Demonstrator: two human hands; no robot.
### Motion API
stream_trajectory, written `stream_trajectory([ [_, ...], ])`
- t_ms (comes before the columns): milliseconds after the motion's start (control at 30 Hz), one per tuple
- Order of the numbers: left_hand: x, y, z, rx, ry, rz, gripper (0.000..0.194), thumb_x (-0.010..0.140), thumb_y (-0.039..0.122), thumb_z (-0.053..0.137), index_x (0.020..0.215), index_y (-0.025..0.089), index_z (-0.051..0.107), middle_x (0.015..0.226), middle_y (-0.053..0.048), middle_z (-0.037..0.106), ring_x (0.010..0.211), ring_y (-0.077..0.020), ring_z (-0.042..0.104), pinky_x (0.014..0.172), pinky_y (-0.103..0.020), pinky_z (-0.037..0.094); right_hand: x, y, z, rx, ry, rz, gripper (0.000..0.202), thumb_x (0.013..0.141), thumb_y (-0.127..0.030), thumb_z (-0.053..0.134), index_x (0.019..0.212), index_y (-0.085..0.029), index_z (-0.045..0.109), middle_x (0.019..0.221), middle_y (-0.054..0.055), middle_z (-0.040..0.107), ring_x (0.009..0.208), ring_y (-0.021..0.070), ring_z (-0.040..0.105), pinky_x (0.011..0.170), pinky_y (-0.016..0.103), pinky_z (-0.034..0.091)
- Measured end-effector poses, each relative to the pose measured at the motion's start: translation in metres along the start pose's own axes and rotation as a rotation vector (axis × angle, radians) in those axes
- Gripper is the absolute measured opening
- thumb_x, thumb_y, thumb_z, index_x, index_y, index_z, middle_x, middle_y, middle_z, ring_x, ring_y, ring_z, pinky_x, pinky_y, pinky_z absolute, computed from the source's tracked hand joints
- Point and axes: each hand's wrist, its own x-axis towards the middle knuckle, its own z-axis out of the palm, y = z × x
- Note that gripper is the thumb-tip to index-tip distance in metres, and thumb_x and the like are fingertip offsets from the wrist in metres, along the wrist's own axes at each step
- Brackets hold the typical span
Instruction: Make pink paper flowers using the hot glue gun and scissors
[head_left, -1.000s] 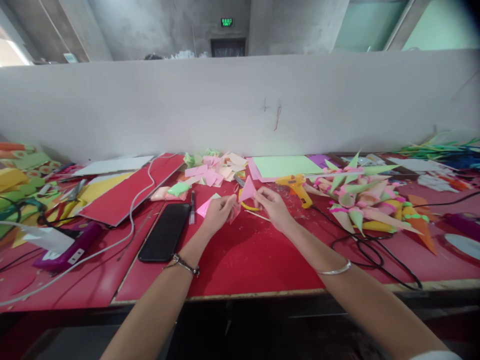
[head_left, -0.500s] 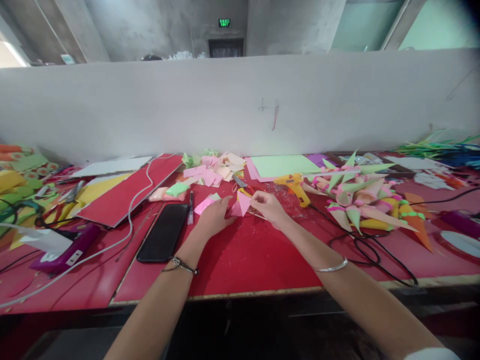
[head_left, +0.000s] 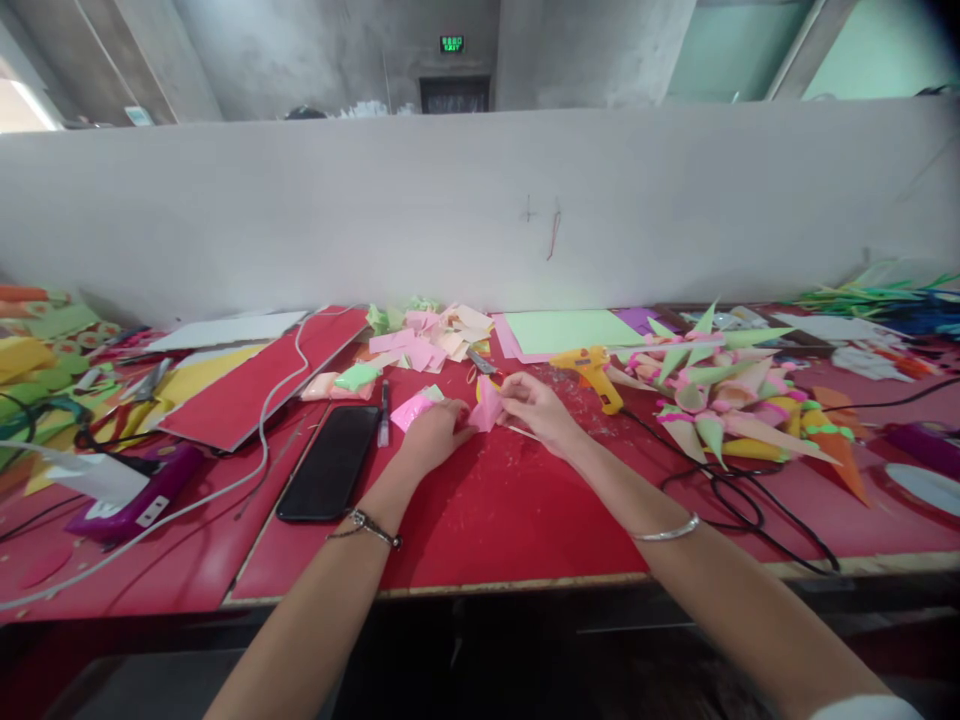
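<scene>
A small folded pink paper piece (head_left: pixel 487 404) is pinched in the fingertips of my right hand (head_left: pixel 538 410), over the red tabletop. My left hand (head_left: pixel 435 435) rests just left of it, its fingers bent toward the paper's left edge; whether they grip it cannot be made out. A bright pink packet (head_left: pixel 412 408) lies beside my left hand, partly covered by it. Behind the hands are scissors (head_left: pixel 481 364) and a pile of pink and cream paper pieces (head_left: pixel 420 342).
A black phone (head_left: pixel 328 465) and a pen (head_left: pixel 384 415) lie left of my hands. To the right are a yellow glue gun (head_left: pixel 592 375), its black cable (head_left: pixel 739 500) and a heap of paper cones (head_left: pixel 705 375). A white cable (head_left: pixel 262 440) crosses the left side.
The pink paper has turned and looks narrower between my hands. My left fingers have drawn slightly away from it, and my right fingers have shifted a little around it.
</scene>
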Motion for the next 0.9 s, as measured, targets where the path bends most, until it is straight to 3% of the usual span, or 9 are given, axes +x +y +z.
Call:
stream_trajectory([
  [200, 0.002, 0.000, 0.006, -0.058, 0.023, 0.100, 0.020, 0.076, 0.029, 0.047, 0.088, 0.015, 0.055, 0.088, -0.008, 0.059, 0.080, -0.0178, 0.056, 0.072, -0.029, 0.043, -0.001, 0.005, 0.000, -0.186, -0.238, -0.037, 0.005, 0.066, -0.020, 0.051, 0.070, -0.018, 0.047, 0.062, -0.005, 0.054, 0.051, 0.0093, 0.056, 0.053, 0.023, 0.044],
  [300, 0.002, 0.002, 0.006, -0.027, 0.019, 0.061, 0.011, 0.075, 0.020, 0.045, 0.079, 0.016, 0.054, 0.081, -0.007, 0.059, 0.076, -0.0174, 0.055, 0.068, -0.028, 0.043, -0.003, 0.006, -0.001, -0.337, -0.274, -0.110, 0.004, 0.067, -0.020, 0.049, 0.070, -0.018, 0.051, 0.069, -0.001, 0.057, 0.059, 0.0099, 0.055, 0.058, 0.024, 0.044],
  [433, 0.003, 0.003, 0.004, 0.000, 0.080, -0.022, 0.013, 0.078, 0.018, 0.039, 0.077, 0.015, 0.052, 0.078, -0.008, 0.056, 0.074, -0.0190, 0.053, 0.066, -0.031, 0.042, -0.005, 0.007, -0.002, -0.655, -0.291, -0.243, 0.009, 0.069, -0.018, 0.048, 0.070, -0.017, 0.056, 0.061, -0.002, 0.055, 0.055, 0.0088, 0.049, 0.056, 0.021, 0.037],
  [533, 0.005, 0.002, 0.003, -0.032, 0.191, -0.079, 0.017, 0.081, 0.026, 0.037, 0.077, 0.016, 0.050, 0.080, -0.008, 0.054, 0.075, -0.0186, 0.052, 0.066, -0.031, 0.042, -0.006, 0.005, -0.004, -0.801, -0.243, -0.276, 0.011, 0.071, -0.020, 0.046, 0.070, -0.018, 0.056, 0.058, -0.002, 0.054, 0.052, 0.0088, 0.046, 0.053, 0.021, 0.033],
  [700, 0.008, 0.000, 0.000, -0.219, 0.313, -0.113, 0.017, 0.080, 0.029, 0.040, 0.075, 0.016, 0.049, 0.077, -0.005, 0.053, 0.074, -0.0156, 0.051, 0.067, -0.027, 0.041, -0.007, -0.004, -0.014, -1.194, 0.045, -0.164, 0.013, 0.071, -0.032, 0.052, 0.068, -0.020, 0.053, 0.060, 0.001, 0.055, 0.053, 0.0122, 0.047, 0.049, 0.023, 0.027],
  [900, 0.009, -0.002, -0.002, -0.477, 0.354, -0.222, 0.020, 0.075, 0.035, 0.047, 0.075, 0.016, 0.054, 0.074, -0.003, 0.059, 0.070, -0.0138, 0.053, 0.066, -0.025, 0.040, -0.008, -0.008, -0.024, -1.303, -0.083, -0.103, 0.013, 0.071, -0.030, 0.056, 0.080, -0.020, 0.053, 0.073, 0.005, 0.059, 0.063, 0.0162, 0.052, 0.050, 0.023, 0.028],
])
